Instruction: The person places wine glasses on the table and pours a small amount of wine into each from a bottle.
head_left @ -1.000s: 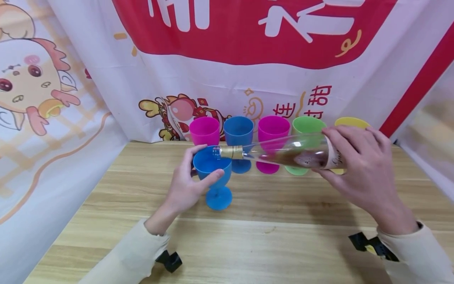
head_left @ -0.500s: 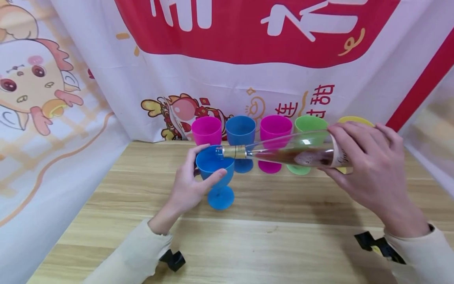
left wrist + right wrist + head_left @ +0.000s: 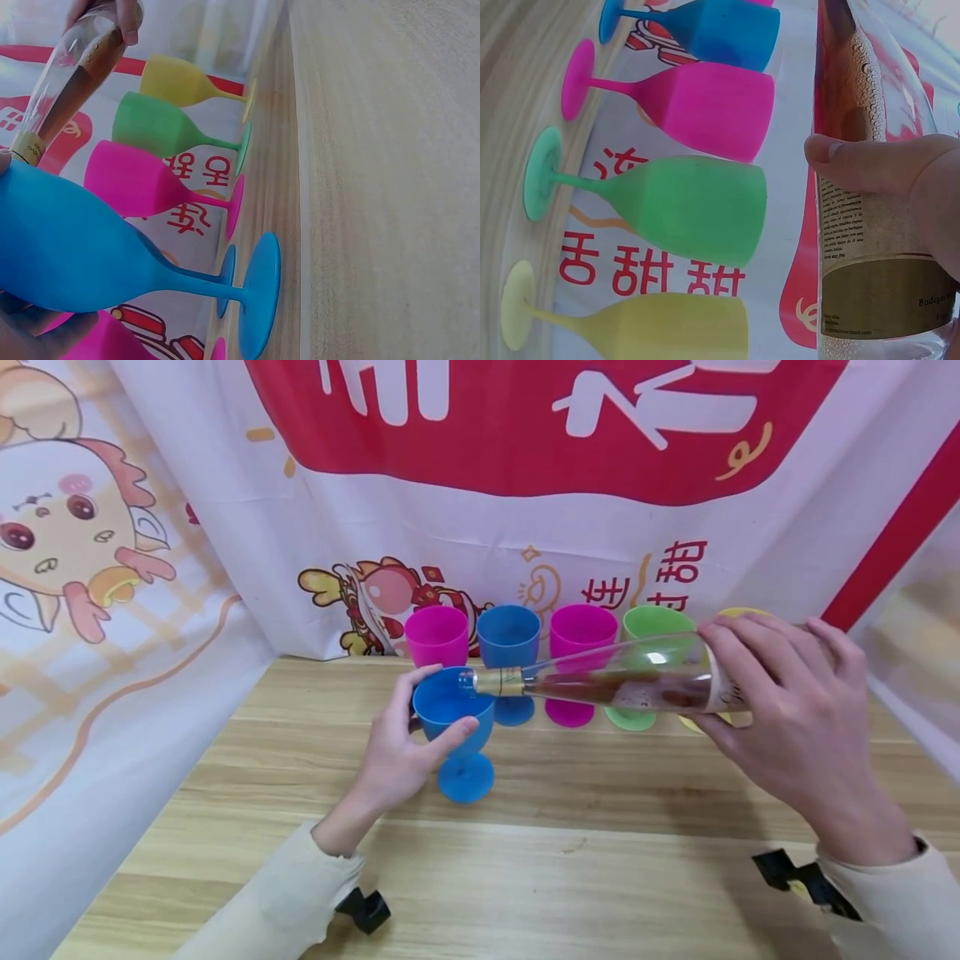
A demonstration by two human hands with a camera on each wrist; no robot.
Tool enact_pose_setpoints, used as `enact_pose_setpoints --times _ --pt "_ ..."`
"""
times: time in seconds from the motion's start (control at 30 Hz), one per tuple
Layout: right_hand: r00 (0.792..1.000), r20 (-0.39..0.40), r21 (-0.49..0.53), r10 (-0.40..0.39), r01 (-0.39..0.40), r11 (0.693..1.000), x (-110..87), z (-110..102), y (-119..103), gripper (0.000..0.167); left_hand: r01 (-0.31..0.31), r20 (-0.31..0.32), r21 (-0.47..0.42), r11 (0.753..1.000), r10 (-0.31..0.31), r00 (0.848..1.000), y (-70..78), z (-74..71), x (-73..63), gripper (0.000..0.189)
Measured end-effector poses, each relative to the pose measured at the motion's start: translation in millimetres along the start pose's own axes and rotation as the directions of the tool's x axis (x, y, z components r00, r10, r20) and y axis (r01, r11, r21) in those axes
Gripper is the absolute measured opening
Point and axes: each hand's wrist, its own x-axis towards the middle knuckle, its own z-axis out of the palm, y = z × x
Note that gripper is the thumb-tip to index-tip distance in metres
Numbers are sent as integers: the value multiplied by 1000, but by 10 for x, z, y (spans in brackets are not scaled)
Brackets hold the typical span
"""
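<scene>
My left hand [image 3: 401, 752] grips the bowl of a blue plastic goblet [image 3: 463, 739], fingers behind it and thumb across the near side. The goblet's round foot is at the tabletop, and it stands nearly upright. My right hand [image 3: 787, 718] holds a clear glass wine bottle [image 3: 630, 681] around its labelled body. The bottle lies almost level, its gold-wrapped neck pointing left and its mouth just over the goblet's rim. Reddish-brown liquid with bubbles shows inside the bottle; its printed label [image 3: 862, 232] faces the right wrist view. The bottom of the goblet's bowl is hidden.
Behind stands a row of goblets: pink [image 3: 437, 635], blue [image 3: 508, 635], another pink [image 3: 577, 627], green [image 3: 652, 620] and yellow [image 3: 176, 81]. The bottle partly overlaps the row. A printed cloth backdrop [image 3: 480, 518] hangs close behind the wooden table [image 3: 525, 877].
The bottle and right hand have shifted slightly to the right, and the bottle lies a little more level. The left hand keeps its grip on the blue goblet; the whole view shifted slightly.
</scene>
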Motion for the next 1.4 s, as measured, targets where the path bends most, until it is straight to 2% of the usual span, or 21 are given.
enact_pose_setpoints --times 0.2,0.5,1.4 --pt "1000 27 -28 -9 9 1000 7 -30 -4 82 -3 -2 3 1000 3 1000 4 -2 -3 78" --pt "998 -63 -24 -30 28 999 9 -8 -22 77 -8 6 4 1000 8 1000 13 3 -3 77" --pt "987 -150 -87 -56 43 995 42 15 -61 68 -9 -3 1 1000 9 1000 -6 19 -8 78"
